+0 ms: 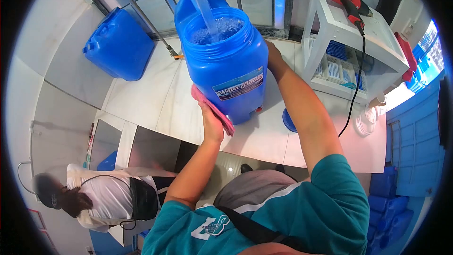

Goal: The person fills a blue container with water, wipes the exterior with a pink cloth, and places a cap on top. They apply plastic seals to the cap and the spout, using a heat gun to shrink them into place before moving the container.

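Note:
A blue water jug (pixel 226 73) with a printed label stands upright on the white tiled counter (pixel 177 108). Its wide mouth is uncapped, and a stream of water (pixel 202 4) pours in from above, churning bubbles inside. My left hand (pixel 211 123) presses a folded pink cloth (pixel 213 109) against the jug's lower left side. On the far right side of the jug rests my right hand (pixel 274 57), its fingers hidden behind the blue wall. A blue lid (pixel 289 120) lies on the counter near the jug's right base.
Another blue jug (pixel 120 45) stands at the back left. On the right, a white shelf unit (pixel 325 33) carries a red heat gun (pixel 347 0), its black cord hanging in front. A coiled white cable (pixel 365 122) lies beside it. A co-worker (pixel 108 196) bends at the lower left.

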`<action>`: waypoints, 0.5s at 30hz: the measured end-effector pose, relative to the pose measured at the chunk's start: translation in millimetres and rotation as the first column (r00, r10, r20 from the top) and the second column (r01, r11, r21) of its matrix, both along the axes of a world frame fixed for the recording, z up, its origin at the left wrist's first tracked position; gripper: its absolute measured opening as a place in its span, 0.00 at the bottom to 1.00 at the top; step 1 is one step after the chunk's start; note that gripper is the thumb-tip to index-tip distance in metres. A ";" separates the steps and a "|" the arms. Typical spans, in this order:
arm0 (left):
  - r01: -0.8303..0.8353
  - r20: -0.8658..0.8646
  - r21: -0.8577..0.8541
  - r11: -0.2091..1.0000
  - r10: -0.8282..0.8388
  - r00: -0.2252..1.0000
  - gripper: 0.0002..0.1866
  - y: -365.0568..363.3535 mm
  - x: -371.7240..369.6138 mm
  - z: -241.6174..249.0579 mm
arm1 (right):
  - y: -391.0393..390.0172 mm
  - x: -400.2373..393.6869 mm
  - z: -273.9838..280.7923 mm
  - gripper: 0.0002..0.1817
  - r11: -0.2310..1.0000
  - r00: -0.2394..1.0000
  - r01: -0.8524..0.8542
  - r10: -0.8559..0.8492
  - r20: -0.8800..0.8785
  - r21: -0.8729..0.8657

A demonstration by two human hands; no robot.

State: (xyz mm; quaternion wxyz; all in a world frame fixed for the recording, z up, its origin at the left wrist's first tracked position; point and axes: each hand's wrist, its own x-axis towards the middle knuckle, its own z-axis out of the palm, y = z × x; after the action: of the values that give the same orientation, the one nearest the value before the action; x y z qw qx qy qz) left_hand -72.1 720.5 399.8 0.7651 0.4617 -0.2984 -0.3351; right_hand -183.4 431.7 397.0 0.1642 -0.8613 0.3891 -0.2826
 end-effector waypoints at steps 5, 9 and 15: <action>-0.045 0.092 -0.207 0.977 0.065 0.994 0.38 -22.7 14.1 65.7 | -8.7 -12.1 -33.4 0.16 0.989 0.988 0.149 -0.149 -0.037 0.012; 0.074 0.028 -0.098 0.992 -0.072 0.997 0.38 -43.6 46.8 107.4 | -4.4 -22.5 -40.8 0.17 0.985 0.978 0.074 -0.103 0.183 0.158; 0.091 -0.163 0.021 0.996 -0.087 0.983 0.41 -51.1 75.4 17.5 | -5.7 -25.1 -39.1 0.20 0.971 0.934 -0.110 0.027 0.356 0.214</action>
State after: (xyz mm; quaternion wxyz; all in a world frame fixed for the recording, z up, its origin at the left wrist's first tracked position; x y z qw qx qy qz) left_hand 3.4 669.4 417.4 0.7643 0.4302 -0.2509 -0.4096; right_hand -208.5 425.9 358.0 0.3395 -0.7852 0.3534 -0.3786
